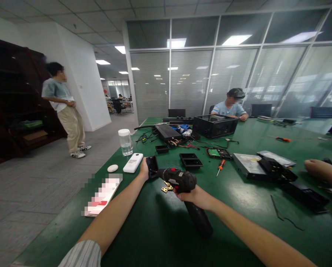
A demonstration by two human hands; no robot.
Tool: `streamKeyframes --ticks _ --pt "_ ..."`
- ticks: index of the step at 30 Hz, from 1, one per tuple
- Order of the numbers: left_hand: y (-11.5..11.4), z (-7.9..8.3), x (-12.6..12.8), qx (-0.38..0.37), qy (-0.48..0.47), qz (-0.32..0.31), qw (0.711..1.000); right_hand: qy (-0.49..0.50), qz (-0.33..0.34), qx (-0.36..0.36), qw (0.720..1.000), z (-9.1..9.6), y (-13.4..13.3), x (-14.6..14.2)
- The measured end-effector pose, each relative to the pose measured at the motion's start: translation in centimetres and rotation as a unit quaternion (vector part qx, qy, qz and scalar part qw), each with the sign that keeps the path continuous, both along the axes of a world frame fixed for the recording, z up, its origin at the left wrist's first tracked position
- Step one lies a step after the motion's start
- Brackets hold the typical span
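My right hand (pixel 196 196) is wrapped round a black cordless drill (pixel 182 180), its front end aimed left. My left hand (pixel 145 169) is closed on the near-left edge of a small black open plastic box (pixel 153 168), tilted up from the green table. The drill's tip reaches the right side of the box; whether they touch, I cannot tell. Under the drill lie several small brass-coloured plates (pixel 166 188) with holes. A pair of similar black boxes (pixel 190 161) sits beyond the drill, and another black box (pixel 162 149) is farther back.
At left on the green table (pixel 121 237) are a white device (pixel 133 163), a round white object (pixel 112 168) and a clear jar (pixel 125 142). A screwdriver (pixel 220 168), disk drive (pixel 250 165) and black computer case (pixel 215 126) lie beyond. A co-worker's hand (pixel 321 170) is at right.
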State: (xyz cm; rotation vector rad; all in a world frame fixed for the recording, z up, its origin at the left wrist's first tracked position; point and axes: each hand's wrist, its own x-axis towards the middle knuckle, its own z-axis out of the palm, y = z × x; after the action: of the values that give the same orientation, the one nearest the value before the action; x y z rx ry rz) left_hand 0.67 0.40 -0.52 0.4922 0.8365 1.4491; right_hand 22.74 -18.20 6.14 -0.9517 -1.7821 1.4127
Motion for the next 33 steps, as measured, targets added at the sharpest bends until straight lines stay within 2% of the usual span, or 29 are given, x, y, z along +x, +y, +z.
streamKeyframes --ticks 19,27,33 --pt "-0.5 0.4 0.1 0.006 0.027 0.003 1.000 -0.004 -0.007 0.003 1.000 0.1 -0.1 0.1" --pt "-0.4 0.4 0.1 0.003 0.023 0.000 1.000 0.001 0.002 0.015 1.000 -0.9 0.5 0.4" --pt "-0.6 0.6 0.2 0.001 0.024 -0.005 1.000 -0.005 0.000 0.008 1.000 -0.4 0.2 0.3"
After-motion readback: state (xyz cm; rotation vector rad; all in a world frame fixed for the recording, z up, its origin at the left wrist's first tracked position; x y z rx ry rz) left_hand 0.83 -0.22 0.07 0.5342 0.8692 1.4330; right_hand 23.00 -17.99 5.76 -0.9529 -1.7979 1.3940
